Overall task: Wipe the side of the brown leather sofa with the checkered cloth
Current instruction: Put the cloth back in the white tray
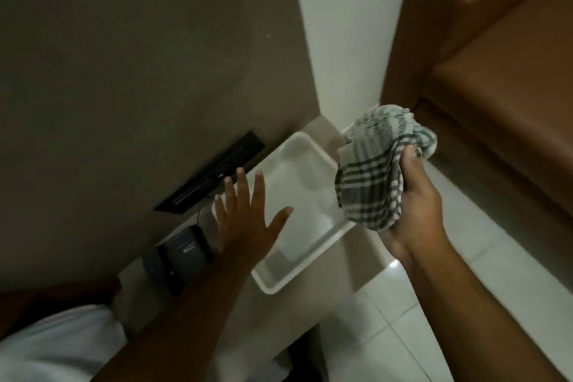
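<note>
Brown leather sofa (496, 77) far right, untouched so far. White tray (313, 149) on the low ledge, left of it. Checkered cloth (375, 177) bunched in right hand (415, 211) – tight grip; left hand (245, 223) empty, splayed. Loose corners could snag – sloppy wipe.

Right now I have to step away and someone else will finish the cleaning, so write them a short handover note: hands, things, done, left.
Right hand: gripping the bunched checkered cloth, held in the air.
Left hand: open and empty, fingers spread above the white tray.
Brown leather sofa: to the right; the cloth appears not to touch it.
Done: cloth in hand.
Left: bring the cloth to the sofa's side and wipe it.
</note>
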The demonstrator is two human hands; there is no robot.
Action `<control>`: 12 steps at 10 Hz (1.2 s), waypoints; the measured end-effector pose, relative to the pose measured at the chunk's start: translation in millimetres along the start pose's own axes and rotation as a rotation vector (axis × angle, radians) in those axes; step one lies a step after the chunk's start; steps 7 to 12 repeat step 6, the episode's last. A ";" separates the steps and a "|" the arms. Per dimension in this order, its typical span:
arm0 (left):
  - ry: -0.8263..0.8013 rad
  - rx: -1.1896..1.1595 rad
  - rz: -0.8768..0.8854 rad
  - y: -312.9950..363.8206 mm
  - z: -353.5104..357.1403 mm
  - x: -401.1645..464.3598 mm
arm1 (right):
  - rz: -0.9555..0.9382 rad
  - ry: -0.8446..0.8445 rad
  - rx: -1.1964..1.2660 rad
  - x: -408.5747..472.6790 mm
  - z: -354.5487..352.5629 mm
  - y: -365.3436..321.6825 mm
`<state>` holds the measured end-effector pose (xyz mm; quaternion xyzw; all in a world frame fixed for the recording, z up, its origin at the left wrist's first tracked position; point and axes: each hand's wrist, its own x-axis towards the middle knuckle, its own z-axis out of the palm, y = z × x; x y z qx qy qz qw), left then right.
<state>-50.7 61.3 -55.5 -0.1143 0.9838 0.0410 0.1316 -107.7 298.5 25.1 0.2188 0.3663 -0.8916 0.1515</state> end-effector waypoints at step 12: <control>0.003 -0.109 0.068 -119.5 124.1 -17.2 | 0.159 -0.393 -2.101 78.6 -9.8 248.0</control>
